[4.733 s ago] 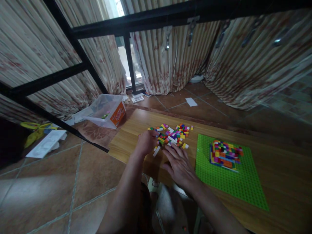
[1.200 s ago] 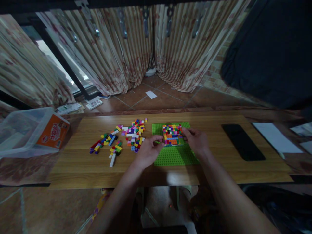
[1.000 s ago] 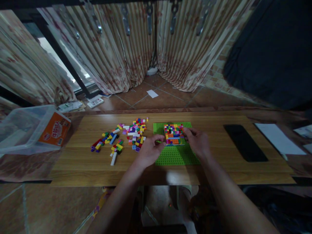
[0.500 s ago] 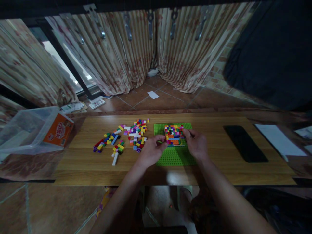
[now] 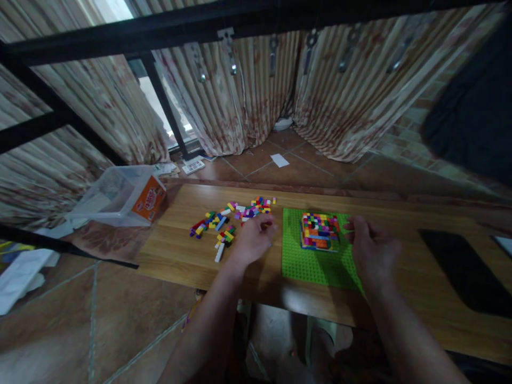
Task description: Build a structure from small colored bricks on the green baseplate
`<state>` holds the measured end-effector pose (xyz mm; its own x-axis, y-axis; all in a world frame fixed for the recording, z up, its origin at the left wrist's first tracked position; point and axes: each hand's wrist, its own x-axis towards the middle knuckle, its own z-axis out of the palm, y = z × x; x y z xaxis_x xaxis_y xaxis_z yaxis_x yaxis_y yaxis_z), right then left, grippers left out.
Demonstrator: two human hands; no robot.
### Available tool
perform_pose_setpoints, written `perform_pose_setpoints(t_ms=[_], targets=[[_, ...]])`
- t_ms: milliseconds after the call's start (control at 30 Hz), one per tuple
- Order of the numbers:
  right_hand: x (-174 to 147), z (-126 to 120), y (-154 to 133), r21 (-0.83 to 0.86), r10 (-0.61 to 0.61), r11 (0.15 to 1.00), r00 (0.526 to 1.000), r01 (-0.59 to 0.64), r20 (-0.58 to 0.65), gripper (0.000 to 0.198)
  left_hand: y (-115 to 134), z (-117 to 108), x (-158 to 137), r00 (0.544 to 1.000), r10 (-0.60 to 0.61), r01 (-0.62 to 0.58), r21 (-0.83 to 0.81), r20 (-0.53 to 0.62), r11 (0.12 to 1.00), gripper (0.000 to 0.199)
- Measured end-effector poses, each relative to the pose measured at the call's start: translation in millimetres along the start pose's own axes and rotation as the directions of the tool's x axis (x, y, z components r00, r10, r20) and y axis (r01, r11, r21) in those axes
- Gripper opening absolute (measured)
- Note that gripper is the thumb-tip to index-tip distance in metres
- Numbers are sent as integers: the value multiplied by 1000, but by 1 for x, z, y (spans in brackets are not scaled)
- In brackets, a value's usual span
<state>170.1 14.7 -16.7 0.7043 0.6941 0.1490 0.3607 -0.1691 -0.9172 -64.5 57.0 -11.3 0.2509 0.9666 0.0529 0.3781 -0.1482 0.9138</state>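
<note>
My left hand (image 5: 253,241) rests palm down on the wooden table (image 5: 180,250), its curled fingers at the right edge of a scatter of small loose bricks (image 5: 228,218) in many colours. What lies under those fingers is hidden. A green baseplate (image 5: 312,265) lies just to the right of that hand, with a flat multi-coloured brick build (image 5: 320,230) on its far half. My right hand (image 5: 374,250) hovers at the baseplate's right edge, a little apart from the build, fingers loosely spread and holding nothing.
A clear plastic tub (image 5: 120,194) with an orange label stands at the table's far left corner. A black phone (image 5: 464,272) lies on the table at the right. Black metal bars (image 5: 60,114) cross in front of striped curtains. Tiled floor lies to the left.
My left hand has left the baseplate and gone left to the loose bricks. My right hand has let go of the build and drawn off to the right. The view has swung left.
</note>
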Motion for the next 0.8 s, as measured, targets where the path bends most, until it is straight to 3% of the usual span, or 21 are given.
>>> perform_pose_setpoints(t_ms=[133, 267, 400, 533, 800], targets=[[-8, 2, -12, 49, -50, 997, 998, 51, -23, 28, -9, -34, 1, 984, -63, 92, 167, -169, 982, 20], [-17, 6, -20, 103, -156, 982, 988, 156, -11, 29, -24, -65, -3, 964, -90, 185, 388, -251, 903, 19], [-25, 11, -21, 129, -182, 976, 982, 176, 40, 31, -37, -88, -10, 920, -175, 325, 430, -351, 842, 22], [-30, 13, -21, 95, -184, 980, 980, 177, 73, 33, -42, -103, -18, 920, -238, 358, 422, -310, 833, 21], [-35, 16, -22, 57, -198, 980, 973, 193, 120, 35, -49, -117, -31, 966, -222, 257, 410, -131, 875, 15]])
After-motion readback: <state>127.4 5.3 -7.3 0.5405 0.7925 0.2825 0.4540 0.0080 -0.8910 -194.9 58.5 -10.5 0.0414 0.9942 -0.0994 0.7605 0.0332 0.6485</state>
